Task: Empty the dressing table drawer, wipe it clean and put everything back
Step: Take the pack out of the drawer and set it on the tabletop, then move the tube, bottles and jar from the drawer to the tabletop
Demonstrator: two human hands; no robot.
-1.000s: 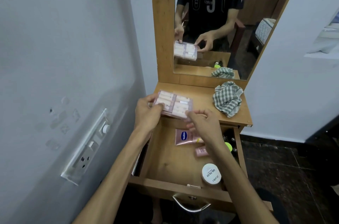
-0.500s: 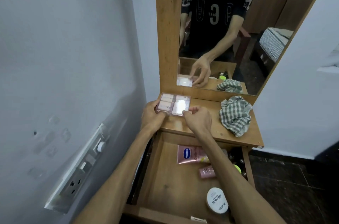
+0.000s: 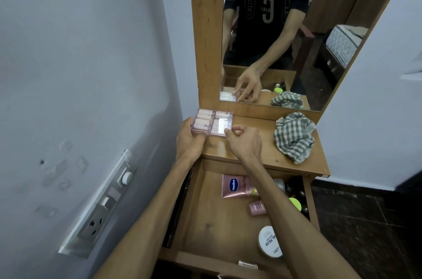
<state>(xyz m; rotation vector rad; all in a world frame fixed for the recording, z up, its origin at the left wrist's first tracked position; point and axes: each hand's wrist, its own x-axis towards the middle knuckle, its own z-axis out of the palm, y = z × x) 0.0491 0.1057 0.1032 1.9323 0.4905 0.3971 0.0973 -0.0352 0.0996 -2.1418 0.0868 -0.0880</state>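
Clear pink box (image 3: 213, 122) of small bottles gripped by left hand (image 3: 190, 139) and pinched by right hand (image 3: 245, 141) on counter (image 3: 253, 153), checked cloth (image 3: 294, 137) laid nearby, drawer (image 3: 205, 217) pulled open below

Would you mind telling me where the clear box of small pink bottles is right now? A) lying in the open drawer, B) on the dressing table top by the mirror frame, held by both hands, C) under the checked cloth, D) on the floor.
B: the clear box sits on the dressing table top at the mirror frame's foot, with the left hand and right hand holding its near edge.
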